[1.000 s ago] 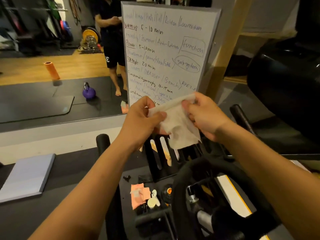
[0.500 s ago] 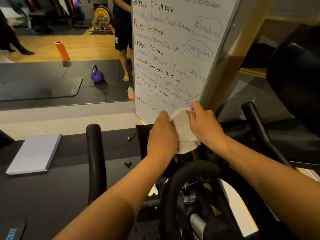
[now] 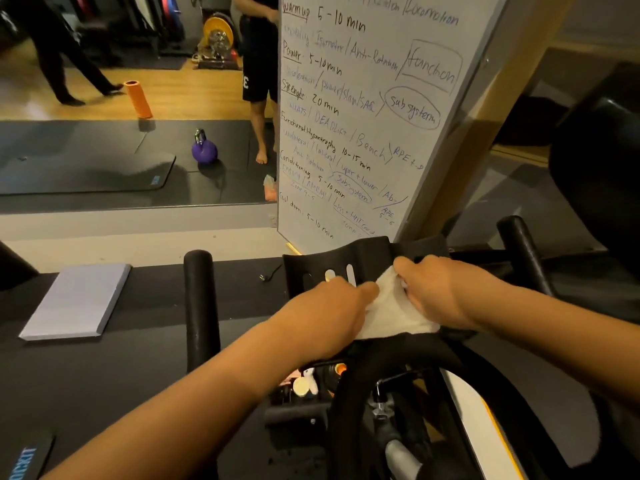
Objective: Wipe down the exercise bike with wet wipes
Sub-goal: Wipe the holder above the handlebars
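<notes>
Black matting covered the floor [image 3: 104, 375] on the near left. A whiteboard [image 3: 363, 116] with handwritten workout notes leaned at the far centre and filled much of the upper view. To its left, what looked like a wall mirror [image 3: 86, 150] showed wooden flooring, dark mats and two people [image 3: 258, 64] seen only from the waist down.

The exercise bike [image 3: 349, 403] took up the near right, its black handlebar loop curving up toward the camera. One padded horn [image 3: 199, 306] stood upright on the left and another [image 3: 523, 254] on the far right. Between them rose a black slotted bracket [image 3: 346, 258], just in front of the whiteboard's lower edge.

A flat grey pad [image 3: 76, 299] lay on the floor at the left, well apart from the bike.

Both bare forearms reached in from the near edge. The left hand [image 3: 329, 310] and the right hand [image 3: 440, 289] met over the middle of the handlebar, just below the bracket. The wet wipe [image 3: 391, 313] was bunched between them. Each hand's fingers were curled onto it, the left pinching its left edge and the right gripping its upper right. The wipe's lower edge seemed to rest against the bar, though the hands hid the contact.

In the mirror a purple kettlebell [image 3: 204, 150] sat on a mat, with an orange foam roller [image 3: 138, 98] standing farther back.
</notes>
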